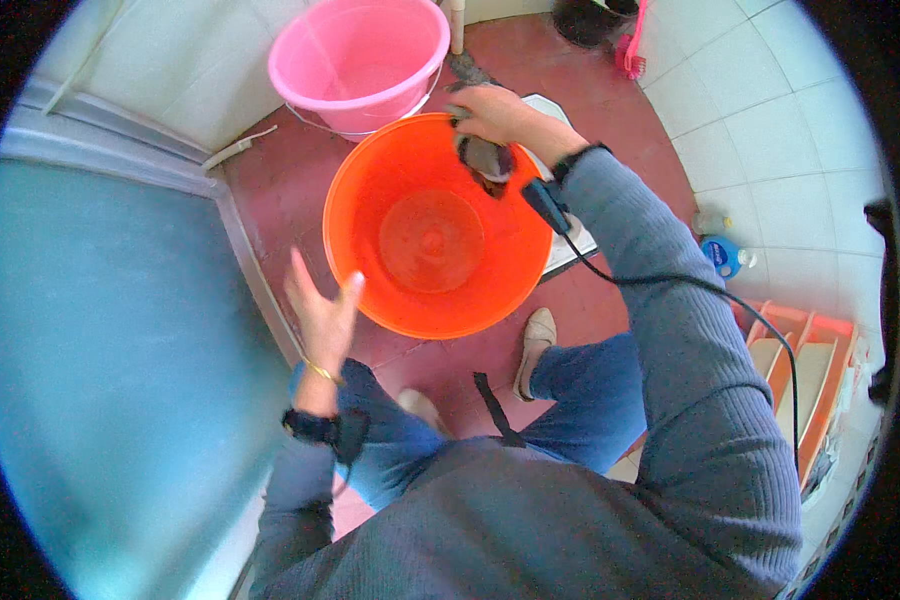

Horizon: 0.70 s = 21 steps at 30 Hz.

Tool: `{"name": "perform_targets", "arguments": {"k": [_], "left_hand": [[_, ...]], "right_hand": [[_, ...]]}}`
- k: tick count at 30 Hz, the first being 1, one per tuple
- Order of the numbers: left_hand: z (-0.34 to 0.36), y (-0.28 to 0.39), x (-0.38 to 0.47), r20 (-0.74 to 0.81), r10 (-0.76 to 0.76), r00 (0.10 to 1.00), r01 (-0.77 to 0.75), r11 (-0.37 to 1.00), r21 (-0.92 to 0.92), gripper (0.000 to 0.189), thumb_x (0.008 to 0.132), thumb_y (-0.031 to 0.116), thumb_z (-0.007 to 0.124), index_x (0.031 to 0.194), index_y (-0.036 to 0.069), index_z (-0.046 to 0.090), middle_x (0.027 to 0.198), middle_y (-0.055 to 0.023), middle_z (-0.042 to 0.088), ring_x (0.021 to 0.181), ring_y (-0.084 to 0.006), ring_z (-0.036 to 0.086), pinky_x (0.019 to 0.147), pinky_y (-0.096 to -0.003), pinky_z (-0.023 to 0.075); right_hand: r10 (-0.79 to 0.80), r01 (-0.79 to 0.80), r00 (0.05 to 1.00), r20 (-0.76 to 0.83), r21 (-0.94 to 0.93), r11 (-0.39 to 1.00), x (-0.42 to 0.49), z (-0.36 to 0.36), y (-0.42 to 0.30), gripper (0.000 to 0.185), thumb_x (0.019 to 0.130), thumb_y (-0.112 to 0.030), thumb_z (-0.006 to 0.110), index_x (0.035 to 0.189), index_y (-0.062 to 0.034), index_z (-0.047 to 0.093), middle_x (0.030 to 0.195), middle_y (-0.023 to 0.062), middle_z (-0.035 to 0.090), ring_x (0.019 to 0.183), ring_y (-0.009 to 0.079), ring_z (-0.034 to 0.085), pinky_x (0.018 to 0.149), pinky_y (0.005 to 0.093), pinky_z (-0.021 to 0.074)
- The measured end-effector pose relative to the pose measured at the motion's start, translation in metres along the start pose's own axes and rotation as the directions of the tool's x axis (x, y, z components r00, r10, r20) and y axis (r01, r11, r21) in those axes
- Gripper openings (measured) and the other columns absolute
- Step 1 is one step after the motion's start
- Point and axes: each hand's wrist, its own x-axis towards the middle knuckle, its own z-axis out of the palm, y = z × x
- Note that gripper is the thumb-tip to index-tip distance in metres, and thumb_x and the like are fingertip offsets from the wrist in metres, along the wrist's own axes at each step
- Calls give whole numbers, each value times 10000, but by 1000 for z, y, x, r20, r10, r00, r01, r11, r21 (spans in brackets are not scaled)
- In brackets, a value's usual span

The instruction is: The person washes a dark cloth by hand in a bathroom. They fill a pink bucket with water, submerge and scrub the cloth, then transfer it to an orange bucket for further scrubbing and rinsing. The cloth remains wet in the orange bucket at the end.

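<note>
An orange plastic tub (431, 300) stands on the red tiled floor before me, with what looks like a little water at its bottom. My right hand (487, 114) is over its far right rim and grips a dark, brownish cloth-like item (486, 161) that hangs into the tub; blur hides what exactly it is. Left of the near rim, my left hand (322, 307) is spread, fingers apart, holding nothing. Behind the tub, close to its far left rim, is a pink plastic bucket (360, 105) with a wire handle.
A white floor fixture (581, 244) lies partly under the tub's right side. Bottles, among them a blue one (722, 256), stand by the tiled wall near an orange plastic rack (832, 337). A pink brush (631, 60) and a dark container (581, 22) are at the far right. A blue-green panel (120, 337) borders my left.
</note>
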Motion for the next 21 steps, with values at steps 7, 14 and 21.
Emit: {"name": "perform_targets", "arguments": {"k": [7, 14, 21], "left_hand": [[6, 2, 128, 310, 254, 916, -276, 961, 27, 543, 857, 146, 674, 1360, 18, 514, 1369, -187, 546, 1266, -279, 519, 1065, -354, 385], [22, -13, 128, 120, 197, 973, -203, 978, 41, 431, 874, 28, 617, 1302, 65, 594, 1213, -193, 647, 1047, -271, 666, 908, -335, 497], [32, -18, 129, 100, 47, 994, -26, 979, -203, 468, 882, -19, 603, 1339, 80, 574, 1218, -128, 667, 1033, -180, 655, 893, -294, 499]], "right_hand": [[-296, 315, 916, 270, -26, 949, 74, 42, -106, 340, 747, -279, 694, 1043, -112, 687, 1004, 152, 687, 971, 354, 648, 816, 479, 520], [63, -50, 990, 126, -101, 994, 25, 14, -70, 297, 758, -331, 662, 957, -118, 719, 942, 145, 711, 903, 346, 684, 767, 481, 546], [864, -852, 497, 75, 228, 471, -187, -5, -127, 437, 823, -406, 660, 918, 18, 622, 871, 253, 662, 844, 420, 662, 734, 503, 518]]}}
